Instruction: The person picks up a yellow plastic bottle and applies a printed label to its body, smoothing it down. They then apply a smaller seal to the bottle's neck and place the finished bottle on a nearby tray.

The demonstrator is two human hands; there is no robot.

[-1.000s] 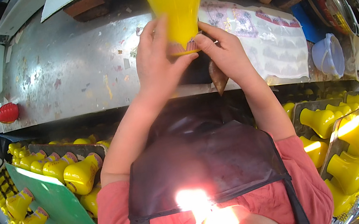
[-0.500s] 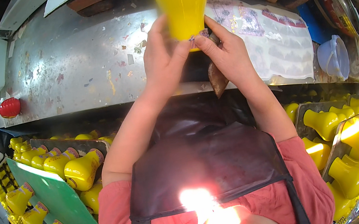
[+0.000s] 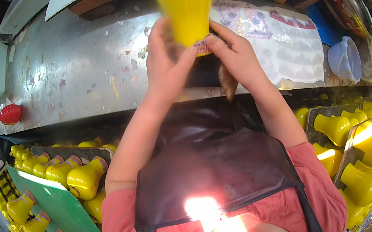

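A glossy yellow vase (image 3: 186, 5) is between my two hands over the bench, its wide end away from me. Near its narrow end runs a patterned decal band (image 3: 202, 47) with red stripes. My left hand (image 3: 165, 63) is closed on the vase's left side, thumb at the band. My right hand (image 3: 237, 55) grips the other side, with its thumb pressed beside the band and fingers behind. Under my right palm a brown, flat, pointed piece (image 3: 227, 82) sticks out; its kind is not clear, and its upper part is hidden by the hand.
A decal sheet (image 3: 277, 46) lies on the metal bench (image 3: 76, 75) at right, beside a pale bucket (image 3: 344, 60). At left sits a red ribbed container (image 3: 10, 114). Boards of yellow vases (image 3: 86, 178) flank me, some by a green board (image 3: 58, 206). Other people are at the far sides.
The vase and both hands have shifted slightly left. The vase has turned a little, so a red-striped part of the band now shows between my thumbs. The brown piece has tilted.
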